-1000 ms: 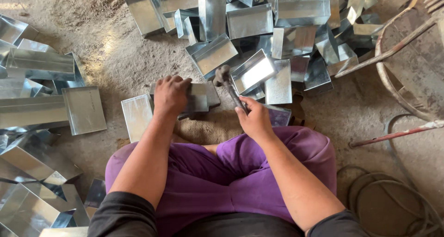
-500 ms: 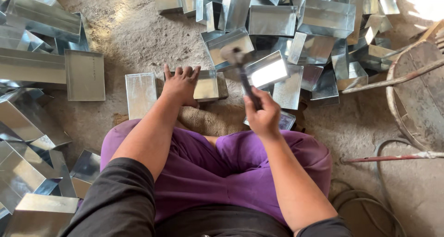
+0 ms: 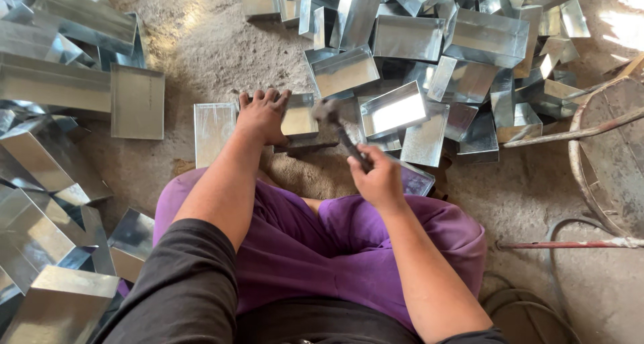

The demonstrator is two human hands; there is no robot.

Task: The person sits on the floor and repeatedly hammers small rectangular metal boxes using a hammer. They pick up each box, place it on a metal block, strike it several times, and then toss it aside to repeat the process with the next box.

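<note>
I sit cross-legged on a dusty floor in purple trousers. My left hand [image 3: 261, 116] presses down on a small shiny sheet-metal tray [image 3: 300, 119] lying on a dark block in front of my knees. My right hand [image 3: 377, 177] grips the handle of a hammer [image 3: 341, 130], whose head hangs blurred just above the tray's right edge. A flat metal sheet [image 3: 215, 129] lies to the left of my left hand.
A heap of folded metal trays [image 3: 429, 42] fills the floor ahead. More trays and long metal channels [image 3: 54, 89] are piled on the left. A round rusty metal frame [image 3: 604, 149], a reddish rod [image 3: 570, 244] and a hose lie on the right.
The view has tilted slightly. My right hand has swung the hammer, and its head now sits lower, close to the tray. My left hand stays on the tray.
</note>
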